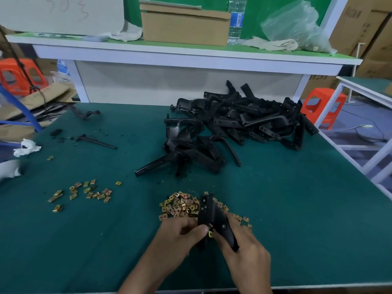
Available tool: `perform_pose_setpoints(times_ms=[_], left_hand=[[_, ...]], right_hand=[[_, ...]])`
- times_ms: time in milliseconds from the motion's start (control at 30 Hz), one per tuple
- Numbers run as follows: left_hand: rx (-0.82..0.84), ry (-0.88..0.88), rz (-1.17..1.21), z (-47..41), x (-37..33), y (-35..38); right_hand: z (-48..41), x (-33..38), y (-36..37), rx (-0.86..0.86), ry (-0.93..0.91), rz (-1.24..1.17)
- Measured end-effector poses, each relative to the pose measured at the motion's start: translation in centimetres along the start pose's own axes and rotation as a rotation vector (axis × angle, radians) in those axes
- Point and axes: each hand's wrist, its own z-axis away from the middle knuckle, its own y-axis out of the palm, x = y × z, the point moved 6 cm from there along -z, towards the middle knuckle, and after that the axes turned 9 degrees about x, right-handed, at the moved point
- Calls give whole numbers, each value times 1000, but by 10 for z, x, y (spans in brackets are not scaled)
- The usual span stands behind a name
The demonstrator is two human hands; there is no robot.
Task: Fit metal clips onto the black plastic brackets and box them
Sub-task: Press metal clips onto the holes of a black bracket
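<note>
A worker's two bare hands meet over a green-topped bench, fitting a part at the near edge. The right hand has its fingers wrapped around the lower end of a black bracket, which is tilted up and away from the body. The left hand, fingers curled, pinches a single clip with its thumb tip against the bracket's edge. Whether the clip is fully seated cannot be told. Just beyond the hands, and partly under the bracket, lies a heap of brass-coloured clips. A thinner scatter of clips lies well apart to the left. A tangled pile of black brackets fills the far right of the bench. Crumpled white tissue sits at the left edge, near a thin black rod. On the raised shelf behind stand a cardboard box, a water bottle and a clear plastic bag. An orange stool stands on the floor to the right
</note>
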Motion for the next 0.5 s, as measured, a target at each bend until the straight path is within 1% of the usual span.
perform_pose_setpoints(times_ms=[133, 233, 300, 333, 400, 433, 500], left_hand=[[1, 23, -56, -2, 2, -2], [18, 43, -108, -6, 2, -5], [-64, 67, -157, -16, -1, -13], [-136, 89, -225, -25, -3, -20], [-260, 126, -443, -44, -9, -29], [-279, 133, -558, -54, -13, -29], [-261, 172, -754, -78, -17, -20]], right_hand=[[1, -2, 0, -22, -1, -18], [3, -4, 0, -51, 5, -102], [3, -7, -2, -95, 13, -182], [2, -9, -3, -121, 15, -214], [2, -12, -5, -148, 20, -273], [2, -13, -6, -151, 25, -302], [1, -15, -7, -153, 30, -336]])
